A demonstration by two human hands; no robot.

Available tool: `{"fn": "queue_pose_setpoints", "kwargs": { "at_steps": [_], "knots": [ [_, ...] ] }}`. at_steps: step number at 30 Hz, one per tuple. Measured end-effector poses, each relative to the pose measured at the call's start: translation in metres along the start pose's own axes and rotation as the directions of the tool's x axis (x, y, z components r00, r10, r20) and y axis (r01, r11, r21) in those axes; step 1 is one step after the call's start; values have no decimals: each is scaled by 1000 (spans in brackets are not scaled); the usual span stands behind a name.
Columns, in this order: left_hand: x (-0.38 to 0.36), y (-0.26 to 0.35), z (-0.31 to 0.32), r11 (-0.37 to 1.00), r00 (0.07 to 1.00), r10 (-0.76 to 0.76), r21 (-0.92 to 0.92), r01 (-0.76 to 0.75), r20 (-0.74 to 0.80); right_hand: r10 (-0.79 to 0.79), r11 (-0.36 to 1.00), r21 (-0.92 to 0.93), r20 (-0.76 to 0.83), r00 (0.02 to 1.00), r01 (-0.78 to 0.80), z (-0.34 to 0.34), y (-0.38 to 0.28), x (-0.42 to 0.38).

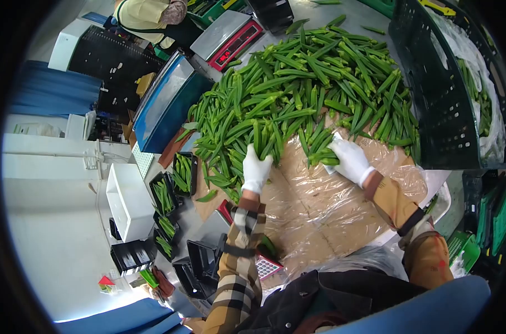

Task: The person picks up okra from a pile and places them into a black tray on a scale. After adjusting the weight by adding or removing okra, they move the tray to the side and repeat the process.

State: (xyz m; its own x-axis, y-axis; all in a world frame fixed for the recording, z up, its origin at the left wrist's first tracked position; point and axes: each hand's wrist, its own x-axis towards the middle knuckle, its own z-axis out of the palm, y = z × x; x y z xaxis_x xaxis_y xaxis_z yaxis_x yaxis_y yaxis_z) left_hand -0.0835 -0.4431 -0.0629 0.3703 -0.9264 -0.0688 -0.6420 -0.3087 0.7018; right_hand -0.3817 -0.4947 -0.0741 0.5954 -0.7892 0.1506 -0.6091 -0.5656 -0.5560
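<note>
A large heap of green okra [297, 83] covers the far part of the work surface. My left hand [257, 170], in a white glove, is at the near edge of the heap with its fingers closed around okra pods [257, 133] that point away from me. To the right, my gloved right hand [350, 160] grips a small bunch of okra [321, 149] from the side. Some of its fingers are hidden behind the pods. Brown cardboard [303, 189] under clear plastic film lies below and between both hands.
Black trays [196, 172] of okra line the left side, near empty black trays [205, 253]. A red scale [236, 42] and a blue box [172, 103] stand beyond. A dark crate [436, 94] borders the right. Another person [147, 19] is at the back left.
</note>
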Motion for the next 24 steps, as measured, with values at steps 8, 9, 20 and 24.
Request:
{"fn": "queue_pose_setpoints", "kwargs": {
  "at_steps": [8, 9, 20, 24],
  "knots": [
    [8, -10, 53, 946, 995, 38, 323, -6, -95, -119, 851, -492, 160, 980, 184, 50, 7, 43],
    [2, -5, 49, 956, 997, -21, 289, 40, -69, -80, 907, -395, 180, 980, 146, 46, 6, 39],
    [-199, 29, 51, 508, 918, -39, -784, 357, 394, 228, -447, 688, 705, 671, -571, 35, -85, -88],
    [-243, 32, 47, 506, 950, -68, -811, 295, 304, 266, -416, 726, 673, 690, -548, 40, -118, -116]
  ]
}}
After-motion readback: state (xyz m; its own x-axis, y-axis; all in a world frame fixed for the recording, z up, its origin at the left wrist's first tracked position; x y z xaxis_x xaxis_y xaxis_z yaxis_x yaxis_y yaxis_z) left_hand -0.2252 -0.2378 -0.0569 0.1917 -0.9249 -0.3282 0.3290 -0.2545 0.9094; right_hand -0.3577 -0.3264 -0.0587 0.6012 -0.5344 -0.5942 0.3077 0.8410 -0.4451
